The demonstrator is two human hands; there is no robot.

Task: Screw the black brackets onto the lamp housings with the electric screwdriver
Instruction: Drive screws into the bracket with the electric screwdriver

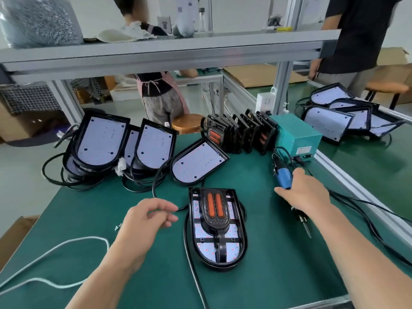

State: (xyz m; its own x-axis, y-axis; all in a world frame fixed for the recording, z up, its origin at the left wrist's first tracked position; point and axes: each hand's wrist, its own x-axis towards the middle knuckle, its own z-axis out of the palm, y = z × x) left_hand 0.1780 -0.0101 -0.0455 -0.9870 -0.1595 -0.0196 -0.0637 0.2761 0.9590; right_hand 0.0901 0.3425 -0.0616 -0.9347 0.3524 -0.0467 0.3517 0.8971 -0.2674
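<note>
on the green bench (278, 264), right hand (305, 194) grasping screwdriver (283, 176), left hand (145, 219) over cable (155, 184), grip unclear, box label (303, 150) illegible

Two bare forearms end in bare hands (146, 216) (306, 194).

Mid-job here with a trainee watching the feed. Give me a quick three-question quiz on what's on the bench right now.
1. True or false: a black bracket already lies on the lamp housing nearest the person.
2. The right hand grips: A) a loose screw, B) the blue electric screwdriver, C) a bracket.
3. Fill in: the spare brackets stand in a row beside the ____ box.
Key: 1 true; 2 B; 3 teal.
</note>
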